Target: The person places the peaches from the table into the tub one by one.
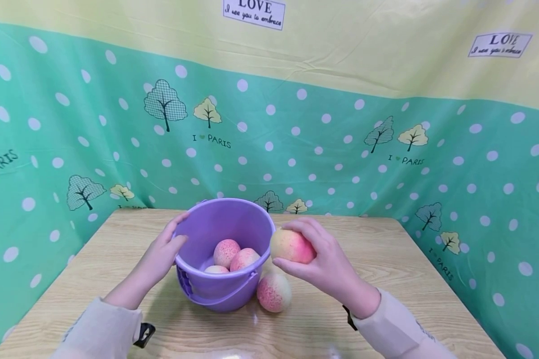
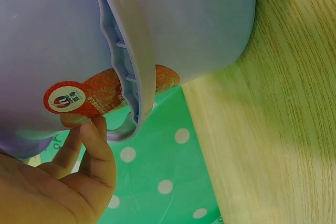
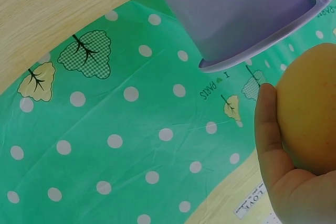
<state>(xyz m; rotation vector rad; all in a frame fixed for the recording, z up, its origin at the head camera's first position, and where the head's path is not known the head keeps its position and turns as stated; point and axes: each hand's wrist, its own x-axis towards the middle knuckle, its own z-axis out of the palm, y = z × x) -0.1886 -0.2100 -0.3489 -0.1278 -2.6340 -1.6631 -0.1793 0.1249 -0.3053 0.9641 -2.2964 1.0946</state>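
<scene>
A purple bucket (image 1: pixel 226 289) stands on the table, its handle hanging down the front. My left hand (image 1: pixel 161 249) grips its rim at the left side; in the left wrist view, bent fingers (image 2: pixel 97 148) touch the outer wall by a red sticker (image 2: pixel 105 95). With my right hand (image 1: pixel 325 254) I hold a yellow and pink peach (image 1: pixel 292 246) just off the bucket's right rim. In the right wrist view this peach (image 3: pixel 310 108) looks yellow. Inside the bucket lie three peaches (image 1: pixel 227 252), speckled pink. Another speckled peach (image 1: pixel 275 292) sits on the table, close against the bucket's right side.
The wooden table (image 1: pixel 368 289) reaches back to a green and yellow curtain (image 1: pixel 296 149) with white dots and printed trees. Curtain also hangs along both sides. A black strap (image 1: pixel 144 335) shows at my left sleeve.
</scene>
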